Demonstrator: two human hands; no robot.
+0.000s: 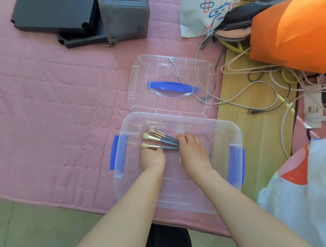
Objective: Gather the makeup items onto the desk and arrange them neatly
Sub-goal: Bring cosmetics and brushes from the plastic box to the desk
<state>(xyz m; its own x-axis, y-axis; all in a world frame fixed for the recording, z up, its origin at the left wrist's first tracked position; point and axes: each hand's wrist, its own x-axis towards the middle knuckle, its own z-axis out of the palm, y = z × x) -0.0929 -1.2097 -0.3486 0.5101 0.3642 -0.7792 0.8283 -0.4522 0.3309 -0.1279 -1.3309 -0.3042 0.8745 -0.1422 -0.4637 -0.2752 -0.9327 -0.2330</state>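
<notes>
A clear plastic storage box point(231, 130) with blue side latches sits open on the pink quilted cover. Inside it lie several makeup brushes point(158, 139) with grey handles, gold ferrules and pale bristles pointing left. My right hand point(191, 153) grips the brushes' handle ends, fingers curled over them. My left hand point(152, 157) is inside the box just below the lowest brush, its fingers curled at that brush's ferrule. The box's clear lid point(142, 69) with a blue handle lies flat just behind the box.
Dark grey foam blocks point(54, 10) and a smoky plastic case point(126, 17) sit at the back left. A wooden strip point(234, 112) on the right carries tangled cables. An orange bag point(299, 34) and white plastic bags point(315, 197) crowd the right side.
</notes>
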